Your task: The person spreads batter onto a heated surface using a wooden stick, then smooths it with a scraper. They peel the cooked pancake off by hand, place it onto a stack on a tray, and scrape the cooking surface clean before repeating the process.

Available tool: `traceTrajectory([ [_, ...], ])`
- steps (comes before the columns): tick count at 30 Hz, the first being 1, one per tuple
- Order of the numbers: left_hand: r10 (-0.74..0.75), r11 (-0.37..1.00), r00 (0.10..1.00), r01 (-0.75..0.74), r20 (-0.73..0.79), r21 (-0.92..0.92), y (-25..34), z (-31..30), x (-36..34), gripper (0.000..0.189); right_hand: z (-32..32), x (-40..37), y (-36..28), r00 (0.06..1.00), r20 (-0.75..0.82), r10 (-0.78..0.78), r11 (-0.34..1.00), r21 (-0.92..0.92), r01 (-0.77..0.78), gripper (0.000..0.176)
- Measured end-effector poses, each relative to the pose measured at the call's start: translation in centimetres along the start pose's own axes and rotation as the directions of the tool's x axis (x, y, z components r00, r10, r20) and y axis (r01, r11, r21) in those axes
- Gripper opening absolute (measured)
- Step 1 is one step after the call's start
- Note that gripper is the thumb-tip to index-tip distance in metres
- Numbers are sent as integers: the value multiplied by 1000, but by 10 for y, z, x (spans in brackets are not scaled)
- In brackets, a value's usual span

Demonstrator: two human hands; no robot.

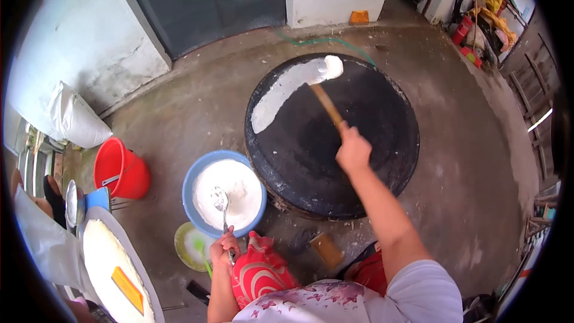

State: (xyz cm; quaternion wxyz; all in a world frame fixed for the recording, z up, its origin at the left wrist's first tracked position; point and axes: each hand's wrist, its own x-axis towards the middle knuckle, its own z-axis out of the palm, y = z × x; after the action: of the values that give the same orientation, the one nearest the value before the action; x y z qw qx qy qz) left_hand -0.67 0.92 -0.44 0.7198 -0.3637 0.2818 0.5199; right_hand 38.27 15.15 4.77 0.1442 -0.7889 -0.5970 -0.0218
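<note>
My right hand [354,151] is closed around the handle of a wooden batter spreader [326,104], reaching over a large round black griddle [359,173]. The spreader's far end is blurred against the white batter. A curved band of batter [276,100] lies along the griddle's far left side, with a thicker lump [333,67] at its upper end. Closed on a metal ladle [225,218], my left hand [225,247] is at the near edge of a blue basin [188,188]. The ladle's bowl is over the white batter [239,185] inside.
A green bowl [181,245] with white liquid sits beside the basin. Left of it stand a red bucket [136,173] and a white sack [81,116]. A round pale flatbread [107,257] with a yellow scraper [127,289] is at lower left. A brown block [327,250] lies near my feet.
</note>
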Motion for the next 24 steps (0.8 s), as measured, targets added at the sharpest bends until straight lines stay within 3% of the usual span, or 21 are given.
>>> traceTrajectory([
  [2, -27, 1000, 999, 27, 25, 0, 4, -7, -2, 24, -10, 25, 31, 981, 33, 192, 980, -55, -190, 50],
  [3, -39, 999, 999, 39, 31, -2, 6, -8, -4, 24, -12, 22, 30, 980, 32, 195, 980, -54, -193, 50],
  [5, -66, 998, 997, 66, 51, -4, 7, -7, -1, 24, -19, 12, 30, 961, 21, 277, 954, 111, -277, 47],
  [6, -48, 999, 998, 48, 48, -3, 10, -8, 0, 24, -15, 3, 19, 958, -10, 287, 942, 186, -280, 48],
  [8, -33, 999, 998, 33, 46, -3, 8, -7, 4, 24, -22, -2, -11, 991, 0, 137, 977, 168, -135, 51],
  [9, -10, 1000, 999, 10, 32, 2, 7, -7, 3, 24, -20, 7, -8, 990, 2, 141, 976, 166, -140, 51],
  [11, 11, 1000, 1000, -11, 1, 15, 5, -10, 1, 24, -11, 43, 4, 993, 53, 108, 989, -110, -101, 53],
  [12, 8, 1000, 1000, -8, 3, 20, 5, -11, -1, 24, -3, 53, 27, 985, 3, 173, 976, -135, -171, 53],
  [14, 1, 1000, 1000, -1, 22, 30, 10, -6, -2, 24, -18, 41, 40, 973, 49, 224, 971, -100, -219, 56],
  [17, -9, 1000, 999, 8, 46, 18, 16, -12, 5, 23, -31, -8, 10, 954, 71, 292, 954, 55, -296, 62],
  [20, 53, 998, 999, -53, -12, 45, 4, 0, -3, 24, -16, -16, -6, 995, 104, 0, 1000, 21, -2, 59],
  [21, 57, 997, 998, -55, -24, 53, 4, -2, -5, 24, -11, -2, 6, 995, 83, 60, 994, -94, -52, 55],
  [24, 16, 999, 1000, -16, 9, 45, 12, -4, -6, 25, -28, 17, 49, 951, 102, 291, 953, -117, -279, 54],
])
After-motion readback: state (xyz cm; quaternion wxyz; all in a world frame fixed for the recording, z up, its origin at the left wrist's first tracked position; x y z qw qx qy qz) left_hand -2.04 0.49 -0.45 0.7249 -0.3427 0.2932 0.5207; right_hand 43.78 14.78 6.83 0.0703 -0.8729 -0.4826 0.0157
